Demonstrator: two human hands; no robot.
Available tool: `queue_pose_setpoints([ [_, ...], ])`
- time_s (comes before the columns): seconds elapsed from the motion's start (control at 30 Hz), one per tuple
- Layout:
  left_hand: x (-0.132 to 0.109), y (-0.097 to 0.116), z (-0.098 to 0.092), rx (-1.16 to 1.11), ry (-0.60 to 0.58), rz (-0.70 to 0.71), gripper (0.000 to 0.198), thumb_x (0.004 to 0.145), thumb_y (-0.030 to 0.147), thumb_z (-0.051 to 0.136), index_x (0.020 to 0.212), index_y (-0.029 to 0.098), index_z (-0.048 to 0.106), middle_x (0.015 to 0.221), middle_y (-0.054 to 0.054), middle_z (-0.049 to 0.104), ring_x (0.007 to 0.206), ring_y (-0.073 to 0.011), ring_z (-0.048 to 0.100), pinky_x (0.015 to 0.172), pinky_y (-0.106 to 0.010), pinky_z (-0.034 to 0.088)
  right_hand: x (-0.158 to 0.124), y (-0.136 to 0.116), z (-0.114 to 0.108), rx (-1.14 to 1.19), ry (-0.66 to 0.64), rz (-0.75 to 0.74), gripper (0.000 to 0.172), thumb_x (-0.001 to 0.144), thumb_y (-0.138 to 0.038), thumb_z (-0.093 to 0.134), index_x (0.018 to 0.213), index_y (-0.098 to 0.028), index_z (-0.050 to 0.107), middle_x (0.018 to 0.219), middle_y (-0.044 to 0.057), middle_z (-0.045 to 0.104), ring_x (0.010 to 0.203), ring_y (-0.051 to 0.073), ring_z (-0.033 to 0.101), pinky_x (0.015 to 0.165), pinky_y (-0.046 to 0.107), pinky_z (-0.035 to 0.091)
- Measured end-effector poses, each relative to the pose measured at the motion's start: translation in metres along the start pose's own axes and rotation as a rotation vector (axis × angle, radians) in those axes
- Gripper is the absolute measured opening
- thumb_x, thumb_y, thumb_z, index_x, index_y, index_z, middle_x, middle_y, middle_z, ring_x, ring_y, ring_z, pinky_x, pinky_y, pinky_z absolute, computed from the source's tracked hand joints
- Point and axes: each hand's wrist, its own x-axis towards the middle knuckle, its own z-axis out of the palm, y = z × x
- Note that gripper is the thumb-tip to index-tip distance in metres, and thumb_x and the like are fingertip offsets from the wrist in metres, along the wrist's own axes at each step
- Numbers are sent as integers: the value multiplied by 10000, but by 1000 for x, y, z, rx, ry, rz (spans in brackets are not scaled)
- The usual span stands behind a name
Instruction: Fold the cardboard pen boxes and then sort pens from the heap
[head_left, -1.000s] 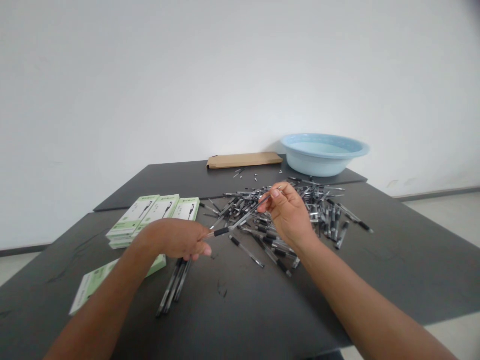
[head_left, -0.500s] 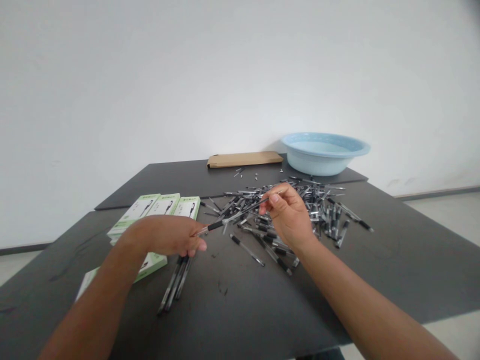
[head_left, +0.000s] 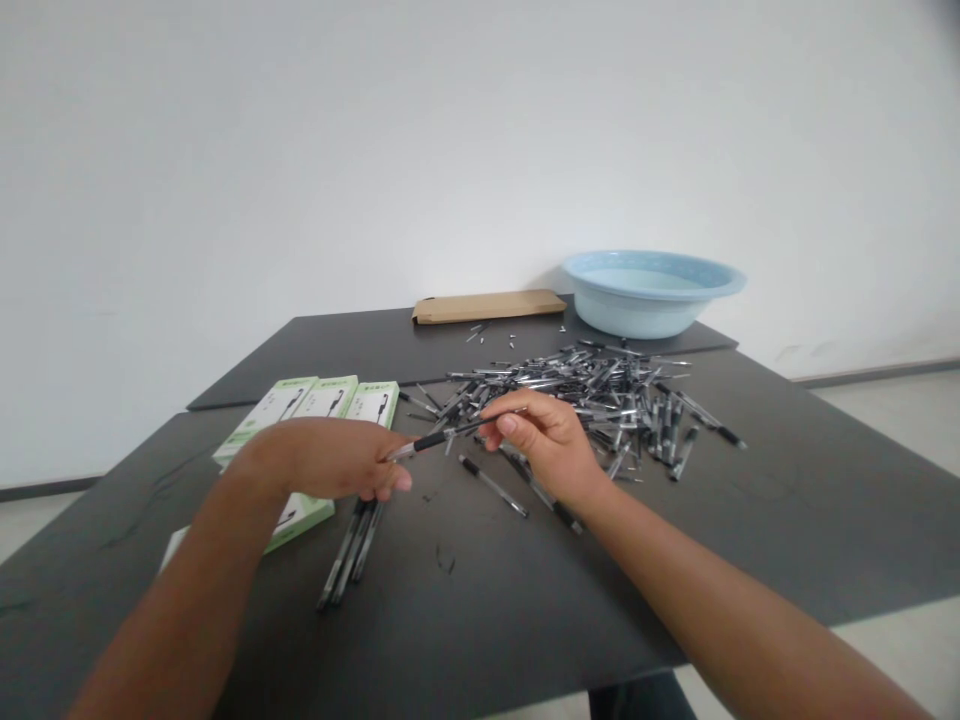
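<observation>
My left hand (head_left: 345, 460) is closed round the end of a clear pen barrel with a black grip (head_left: 430, 441). My right hand (head_left: 544, 440) pinches a thin dark pen refill (head_left: 480, 424), which runs into the open end of that barrel. Several pens (head_left: 352, 555) lie side by side just below my left hand; their upper ends are hidden by it, and I cannot tell whether the fingers touch them. Close under the two hands, a single pen with a black grip (head_left: 495, 487) lies on the table. A large heap of pens (head_left: 600, 385) spreads behind my right hand.
Green-and-white pen boxes (head_left: 322, 397) are stacked at the left, with another box (head_left: 307, 520) partly behind my left arm. At the back stand a flat brown cardboard piece (head_left: 487, 306) and a light blue basin (head_left: 637, 312). Small silvery tips (head_left: 512, 341) lie before the cardboard.
My right hand has moved left and slightly down, toward my left hand. Less of the refill shows outside the barrel. The view has shifted slightly.
</observation>
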Motion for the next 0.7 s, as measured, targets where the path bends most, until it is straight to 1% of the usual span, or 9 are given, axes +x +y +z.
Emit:
queue_pose_setpoints([
  [0.07, 0, -1, 0, 16, 13, 17, 394, 826, 546, 420, 804, 184, 577, 807, -67, 689, 753, -226, 637, 628, -277, 465, -1, 0, 1, -7, -10, 4, 146, 855, -329, 617, 926, -228, 694, 745, 10, 664, 637, 133, 620, 607, 274, 498],
  [0.17, 1, 1, 1, -4, -11, 45, 391, 830, 530, 418, 852, 182, 593, 824, -69, 693, 759, -233, 638, 632, -282, 470, -3, 1, 5, -54, -26, 14, 131, 843, -309, 636, 912, -221, 703, 734, 12, 660, 633, 130, 606, 594, 261, 483],
  [0.23, 2, 3, 2, -26, -28, 47, 386, 822, 528, 432, 896, 190, 603, 833, -58, 697, 765, -235, 640, 634, -283, 471, -5, 3, 8, -78, -70, 39, 137, 848, -305, 629, 923, -216, 702, 751, 17, 659, 650, 130, 599, 616, 265, 484],
  [0.33, 3, 4, 2, -30, -17, 23, 371, 813, 520, 447, 889, 194, 606, 816, -50, 697, 750, -231, 639, 623, -280, 469, -6, 5, 9, -18, -164, 68, 240, 851, -322, 625, 1076, -241, 650, 811, 17, 657, 692, 135, 600, 648, 274, 495],
  [0.4, 4, 4, 3, -18, -6, 8, 357, 818, 510, 445, 844, 188, 598, 797, -52, 696, 734, -227, 637, 611, -279, 463, -5, 5, 7, 29, -178, 52, 333, 848, -330, 628, 1172, -262, 589, 845, 15, 648, 709, 137, 602, 650, 275, 502],
  [0.43, 4, 3, 3, -10, -4, 4, 352, 821, 506, 444, 838, 187, 594, 798, -53, 697, 733, -226, 638, 609, -278, 461, -4, 4, 6, 35, -169, 37, 347, 849, -331, 627, 1185, -266, 573, 854, 15, 642, 710, 137, 601, 651, 275, 503],
  [0.53, 5, 5, 3, 23, -6, -18, 346, 829, 498, 445, 865, 188, 594, 830, -61, 705, 753, -235, 647, 608, -279, 454, -3, 3, 4, 18, -143, 16, 284, 858, -322, 613, 1132, -252, 586, 834, 10, 626, 687, 131, 593, 652, 275, 501],
  [0.7, 6, 13, 4, 58, -29, -44, 310, 852, 435, 421, 870, 181, 598, 816, -64, 706, 736, -223, 646, 605, -269, 449, -8, 5, 7, -112, -191, 30, 261, 857, -298, 617, 1108, -231, 596, 811, 11, 620, 741, 142, 603, 692, 279, 484],
])
